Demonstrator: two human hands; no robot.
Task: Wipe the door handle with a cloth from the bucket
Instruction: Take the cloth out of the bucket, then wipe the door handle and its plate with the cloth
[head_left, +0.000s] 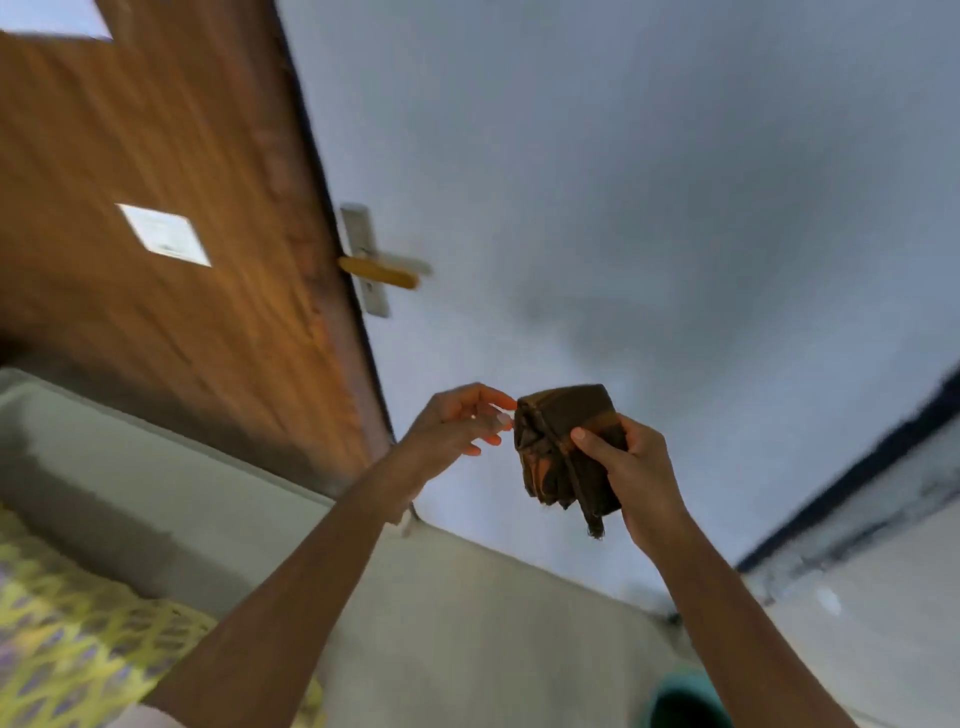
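My right hand (631, 470) grips a folded dark brown cloth (561, 441), held up in front of the pale wall. My left hand (457, 423) is just left of the cloth with its fingers spread, fingertips touching or nearly touching the cloth's upper left corner. The door handle (382, 273), a yellowish lever on a silver plate, sticks out from the edge of the open wooden door (171, 156), above and left of both hands. A teal bucket rim (685, 699) shows at the bottom edge, partly hidden by my right forearm.
A white label (163, 235) is stuck on the door face. A grey ledge (130, 467) runs below the door. Yellow patterned fabric (62, 623) lies at the bottom left. A dark strip (857, 488) crosses the right side. The view is tilted and blurred.
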